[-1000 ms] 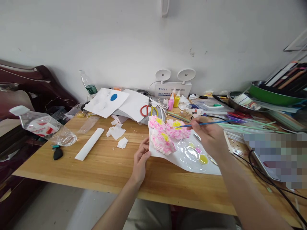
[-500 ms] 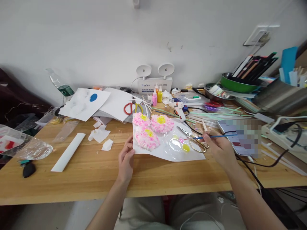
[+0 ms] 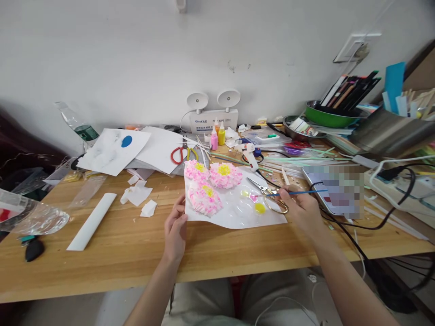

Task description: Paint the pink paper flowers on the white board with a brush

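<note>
My left hand (image 3: 176, 230) pinches the left edge of a white paper sheet (image 3: 234, 219). Three fluffy pink-and-white flowers with yellow centres, one of them a lower flower (image 3: 204, 199), sit on the sheet's left part. My right hand (image 3: 301, 208) grips a thin blue brush (image 3: 307, 192), its tip over the pink paint in a clear palette (image 3: 243, 208). Yellow paint (image 3: 260, 208) lies in another well. Gold-handled scissors (image 3: 277, 201) rest partly on the sheet, beside my right fingers.
Behind the sheet stand paint bottles (image 3: 221, 134) and a glue gun (image 3: 249, 155). A phone (image 3: 331, 190) and black cables are at the right. Left are paper scraps (image 3: 137, 192), a white roll (image 3: 92, 221) and a plastic bottle (image 3: 37, 213). Red-handled pliers (image 3: 177, 155) lie behind.
The brush tip has moved slightly left onto the pink paint area. The whole view has shifted a little, with both hands keeping their grips.
</note>
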